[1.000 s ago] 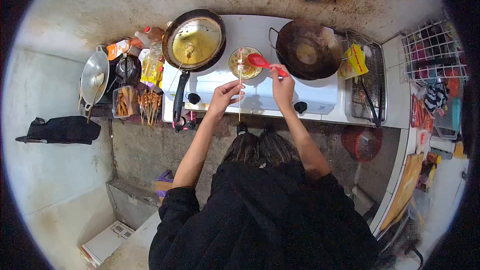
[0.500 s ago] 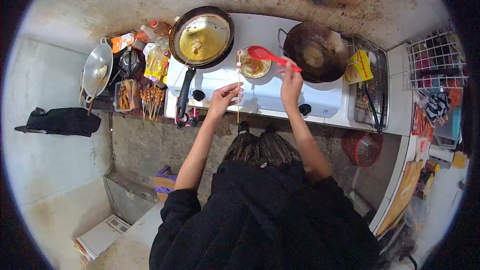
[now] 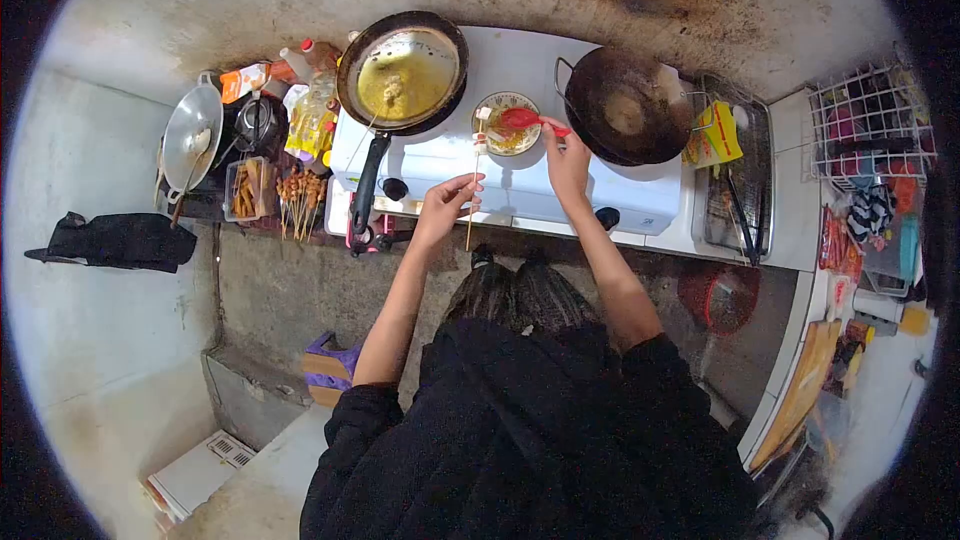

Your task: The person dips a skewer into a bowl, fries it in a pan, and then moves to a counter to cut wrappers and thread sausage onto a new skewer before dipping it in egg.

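Observation:
My left hand (image 3: 449, 208) pinches a wooden skewer (image 3: 473, 190) held upright in view, with pale and reddish pieces near its top end. Those pieces are at the left rim of a patterned bowl (image 3: 522, 146) on the white stove. Closed round the handle of a red spoon (image 3: 520, 120) is my right hand (image 3: 568, 165); the spoon's head is over the bowl, close to the skewer's top. Left of the bowl stands a frying pan (image 3: 424, 75) with yellow oil and a small clump of food in it.
A dark wok (image 3: 625, 105) sits on the stove's right side, beside a yellow packet (image 3: 714, 138) and a wire rack (image 3: 765, 180). To the left are grilled skewers (image 3: 299, 198), a plastic container (image 3: 243, 190), bottles (image 3: 325, 100) and a metal wok (image 3: 186, 130).
The red spoon has come down and left to the bowl with my right hand. The skewer has shifted slightly, its top pieces now at the bowl's rim.

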Demonstrator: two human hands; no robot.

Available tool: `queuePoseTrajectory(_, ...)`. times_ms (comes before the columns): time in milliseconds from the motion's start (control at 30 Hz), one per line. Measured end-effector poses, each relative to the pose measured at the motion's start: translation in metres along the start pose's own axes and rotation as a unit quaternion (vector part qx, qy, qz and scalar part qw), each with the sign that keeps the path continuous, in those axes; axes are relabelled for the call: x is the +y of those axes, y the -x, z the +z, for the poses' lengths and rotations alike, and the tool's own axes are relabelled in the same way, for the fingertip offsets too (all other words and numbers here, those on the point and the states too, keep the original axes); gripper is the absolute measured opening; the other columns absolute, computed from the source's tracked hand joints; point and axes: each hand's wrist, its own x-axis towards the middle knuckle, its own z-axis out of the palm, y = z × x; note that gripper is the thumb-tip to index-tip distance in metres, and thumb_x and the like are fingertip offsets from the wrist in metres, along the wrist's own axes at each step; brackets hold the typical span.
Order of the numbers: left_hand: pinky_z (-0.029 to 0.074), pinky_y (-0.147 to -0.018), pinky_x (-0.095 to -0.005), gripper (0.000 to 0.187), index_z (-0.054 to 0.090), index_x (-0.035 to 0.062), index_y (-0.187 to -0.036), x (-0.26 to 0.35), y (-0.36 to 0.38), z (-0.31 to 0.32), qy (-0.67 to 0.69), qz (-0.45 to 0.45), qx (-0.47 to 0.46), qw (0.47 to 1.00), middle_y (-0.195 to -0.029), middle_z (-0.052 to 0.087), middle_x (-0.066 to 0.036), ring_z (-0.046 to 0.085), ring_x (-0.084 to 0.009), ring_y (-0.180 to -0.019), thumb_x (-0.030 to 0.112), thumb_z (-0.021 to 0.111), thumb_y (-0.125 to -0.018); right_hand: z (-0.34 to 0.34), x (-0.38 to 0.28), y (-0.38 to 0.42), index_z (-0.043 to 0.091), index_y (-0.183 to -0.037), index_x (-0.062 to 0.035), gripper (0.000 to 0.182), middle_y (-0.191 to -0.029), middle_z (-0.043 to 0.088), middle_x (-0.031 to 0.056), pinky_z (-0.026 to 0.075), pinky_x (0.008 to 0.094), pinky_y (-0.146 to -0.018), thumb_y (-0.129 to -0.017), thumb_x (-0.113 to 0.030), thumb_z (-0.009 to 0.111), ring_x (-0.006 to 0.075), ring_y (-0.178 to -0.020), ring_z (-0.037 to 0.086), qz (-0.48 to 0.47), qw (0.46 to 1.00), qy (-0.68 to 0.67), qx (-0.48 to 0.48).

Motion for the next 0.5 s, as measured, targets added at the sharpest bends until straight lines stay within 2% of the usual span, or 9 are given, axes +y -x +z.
queuePoseTrajectory(33, 0.046, -0.067, -0.0199, 0.026, 0.056, 0.0048, -0.108, 0.001, 0.001, 0.0, -0.002, -0.002, 0.003, 1.0, -0.086, 0.056, 0.001, 0.054, -0.0063, -0.073, 0.019, 0.052, -0.087, 0.0, -0.001, 0.001, 0.062, -0.094, -0.0051, 0.019, -0.084, 0.062, 0.0133, 0.045, 0.0321, -0.068, -0.085, -0.017, 0.051, 0.024, -0.073, 0.061, -0.052, 0.997, 0.049, -0.003)
queuePoseTrajectory(167, 0.046, -0.067, -0.0195, 0.026, 0.056, 0.0051, -0.108, -0.002, 0.004, -0.003, 0.011, 0.004, 0.013, 1.0, -0.087, 0.056, 0.001, 0.054, -0.0056, -0.073, 0.02, 0.052, -0.087, -0.001, -0.001, 0.005, 0.062, -0.092, -0.005, 0.017, -0.083, 0.062, 0.0135, 0.045, 0.0343, -0.068, -0.084, -0.016, 0.051, 0.028, -0.075, 0.06, -0.052, 0.997, 0.059, -0.015)
queuePoseTrajectory(367, 0.046, -0.065, -0.0191, 0.026, 0.056, 0.0063, -0.109, -0.007, 0.003, -0.007, 0.008, -0.005, 0.013, 1.0, -0.088, 0.057, 0.002, 0.054, -0.0052, -0.073, 0.02, 0.052, -0.087, 0.009, 0.021, 0.008, 0.061, -0.091, -0.0046, 0.019, -0.079, 0.063, 0.0133, 0.045, 0.0344, -0.067, -0.085, -0.019, 0.05, 0.0272, -0.074, 0.061, 0.02, 1.0, 0.008, 0.003)
queuePoseTrajectory(433, 0.046, -0.065, -0.0188, 0.027, 0.056, 0.0067, -0.109, -0.007, 0.004, -0.006, 0.014, -0.008, 0.022, 1.0, -0.089, 0.057, 0.001, 0.054, -0.0051, -0.074, 0.02, 0.052, -0.087, 0.015, 0.027, 0.01, 0.06, -0.095, -0.0036, 0.024, -0.076, 0.063, 0.0082, 0.045, 0.0258, -0.057, -0.088, -0.022, 0.047, 0.0133, -0.065, 0.059, 0.021, 0.999, 0.022, 0.016)
queuePoseTrajectory(500, 0.046, -0.065, -0.0187, 0.027, 0.056, 0.0068, -0.109, -0.008, 0.003, -0.005, 0.017, -0.009, 0.026, 0.999, -0.089, 0.057, 0.001, 0.054, -0.0051, -0.073, 0.021, 0.053, -0.086, 0.019, 0.033, 0.01, 0.06, -0.096, -0.0036, 0.024, -0.076, 0.063, 0.0079, 0.044, 0.0256, -0.056, -0.089, -0.023, 0.046, 0.0129, -0.065, 0.059, 0.045, 0.999, 0.001, 0.007)
